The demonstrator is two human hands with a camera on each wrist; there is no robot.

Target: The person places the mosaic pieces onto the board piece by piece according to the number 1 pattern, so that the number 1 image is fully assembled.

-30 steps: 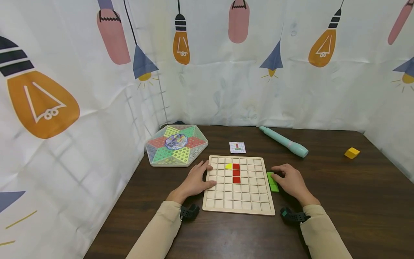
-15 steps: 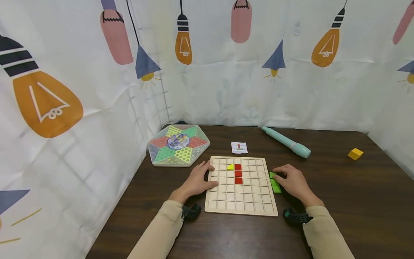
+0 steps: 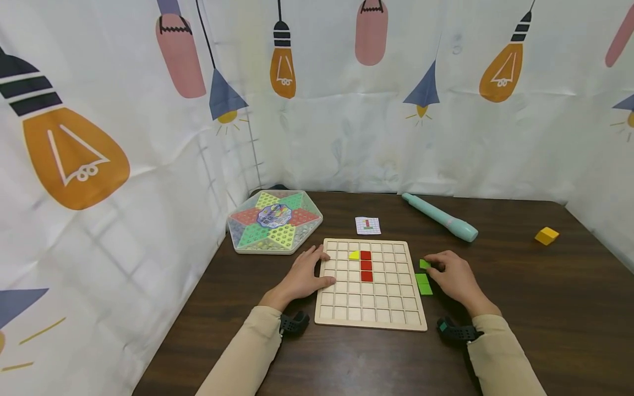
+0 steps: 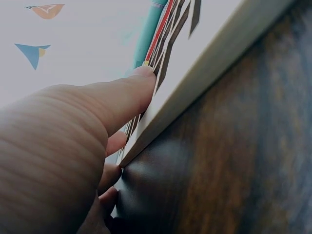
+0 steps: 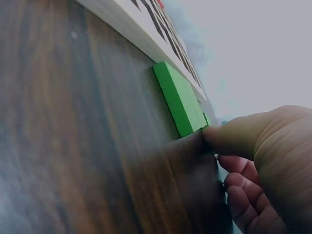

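The square wooden grid board [image 3: 346, 300] lies flat on the dark table. In it sit a small yellow tile [image 3: 354, 256] and three red tiles [image 3: 366, 265] in a column. My left hand [image 3: 302, 278] rests on the board's left side, the thumb on its top face in the left wrist view and the other fingers along the edge. Just off the right edge, my right hand [image 3: 454, 276] pinches a small green tile [image 3: 424, 264] between thumb and forefinger. Two more green tiles [image 5: 178, 97] lie together near that edge.
Behind the board is a small card [image 3: 367, 225] with a printed grid pattern. A hexagonal clear box [image 3: 274, 220] with a star design stands back left. A mint-green tube [image 3: 441, 218] lies back right, and a yellow block [image 3: 547, 236] sits far right.
My right hand has drawn one green tile away from the other two, up and slightly right. My left hand keeps its place on the board. The head view has shifted slightly.
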